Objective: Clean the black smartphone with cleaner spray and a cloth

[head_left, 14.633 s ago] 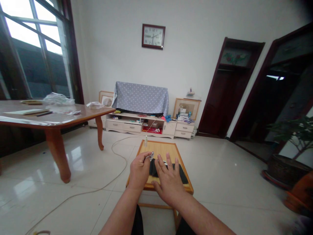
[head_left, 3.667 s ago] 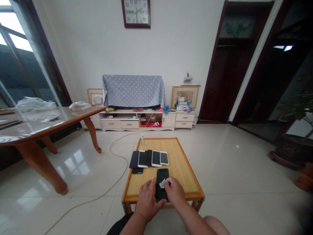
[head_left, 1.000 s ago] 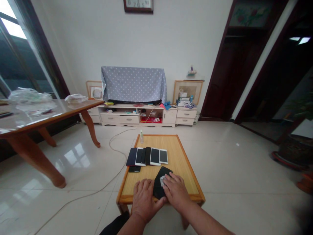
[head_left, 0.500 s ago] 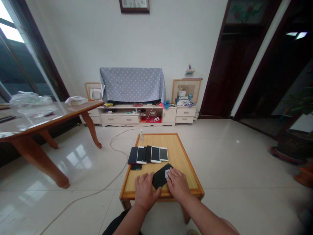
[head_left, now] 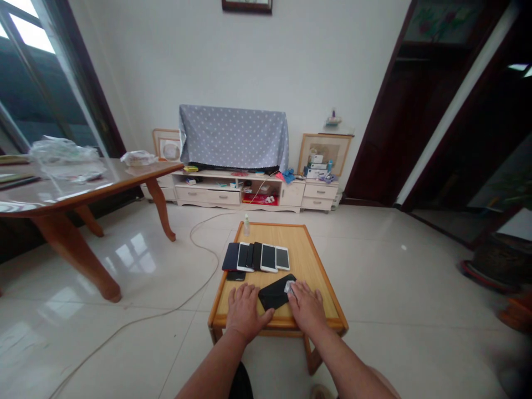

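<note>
A black phone (head_left: 274, 293) lies slantwise on the small wooden table (head_left: 301, 244), near its front edge. My left hand (head_left: 244, 309) rests with fingers spread at the phone's left end, the thumb by its near edge. My right hand (head_left: 306, 306) presses a crumpled white wipe (head_left: 288, 286) onto the right end of the phone; its fingers partly cover the wipe. Beyond the hands is an overlapping row of devices, among them a dark blue one (head_left: 230, 257), a white-framed phone (head_left: 269, 258) and a smaller white one (head_left: 282, 258). A small black device (head_left: 236, 275) lies before the row.
A clear spray bottle (head_left: 246, 226) stands at the table's far left corner. A cable (head_left: 174, 310) runs over the tiled floor to the left. A larger table (head_left: 124, 178) with plastic bags is on the left, and a low white cabinet (head_left: 208, 196) lines the wall.
The camera view has shifted slightly. The phone appears turned a little flatter across the table. My right hand keeps the wipe on its right end, and my left hand stays beside it.
</note>
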Demonstrator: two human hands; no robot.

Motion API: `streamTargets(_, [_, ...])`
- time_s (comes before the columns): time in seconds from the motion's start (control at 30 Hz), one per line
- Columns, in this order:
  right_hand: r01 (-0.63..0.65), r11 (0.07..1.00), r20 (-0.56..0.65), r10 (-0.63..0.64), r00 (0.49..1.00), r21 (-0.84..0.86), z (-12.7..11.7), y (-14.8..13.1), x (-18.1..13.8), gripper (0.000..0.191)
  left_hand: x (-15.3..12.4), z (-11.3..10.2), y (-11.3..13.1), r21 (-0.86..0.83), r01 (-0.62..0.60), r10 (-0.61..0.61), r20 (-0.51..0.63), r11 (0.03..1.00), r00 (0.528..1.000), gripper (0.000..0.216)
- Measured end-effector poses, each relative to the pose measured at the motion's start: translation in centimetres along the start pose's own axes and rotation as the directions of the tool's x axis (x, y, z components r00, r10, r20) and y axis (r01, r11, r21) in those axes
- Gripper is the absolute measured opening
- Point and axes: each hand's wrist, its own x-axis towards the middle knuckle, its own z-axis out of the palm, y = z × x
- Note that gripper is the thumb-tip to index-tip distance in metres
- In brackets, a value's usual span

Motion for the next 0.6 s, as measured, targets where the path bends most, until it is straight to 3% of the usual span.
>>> streamTargets(0.1, [-0.006, 1.000, 0.012, 0.007, 1.000, -0.015, -0.3, -1.5, -0.6, 0.052, 0.1, -0.1, 0.0, 0.006, 0.006, -0.006, 0.014, 1.000, 1.000, 0.065])
streamTargets(0.23, [0.276, 0.958, 0.067, -0.281, 0.957, 0.079, 0.0, -4.2, -2.5, 0.051, 0.3, 0.2, -0.4, 0.012, 0.003, -0.003, 0.032, 1.000, 0.999, 0.065])
streamTargets(0.3, [0.330, 0.939, 0.067, -0.337, 0.939, 0.091, 0.0, -4.8, -2.8, 0.050, 0.3, 0.3, -0.6, 0.010, -0.003, 0.003, 0.041, 1.000, 0.999, 0.064])
streamTargets(0.37, [0.252, 0.966, 0.057, -0.256, 0.965, 0.057, -0.2, -4.4, -2.1, 0.052, 0.4, 0.4, -0.6, 0.007, -0.008, 0.007, 0.037, 1.000, 0.999, 0.065])
streamTargets(0.43, [0.075, 0.997, 0.035, -0.075, 0.997, 0.010, -0.7, -3.3, -0.8, 0.055, 0.4, 0.5, -0.6, 0.006, -0.008, 0.007, 0.026, 1.000, 1.000, 0.066])
streamTargets(0.5, [-0.099, 0.995, 0.005, 0.099, 0.995, -0.020, -1.1, -2.6, 0.3, 0.060, 0.5, 0.6, -0.5, 0.008, -0.006, 0.006, 0.019, 1.000, 1.000, 0.067])
streamTargets(0.53, [-0.139, 0.990, -0.003, 0.139, 0.990, -0.024, -1.2, -2.5, 0.5, 0.061, 0.5, 0.7, -0.5, 0.009, -0.007, 0.007, 0.015, 1.000, 1.000, 0.067])
streamTargets(0.6, [-0.083, 0.997, 0.015, 0.083, 0.996, -0.007, -1.0, -3.3, 0.0, 0.061, 0.6, 0.8, -0.6, 0.013, -0.013, 0.013, 0.011, 1.000, 1.000, 0.066])
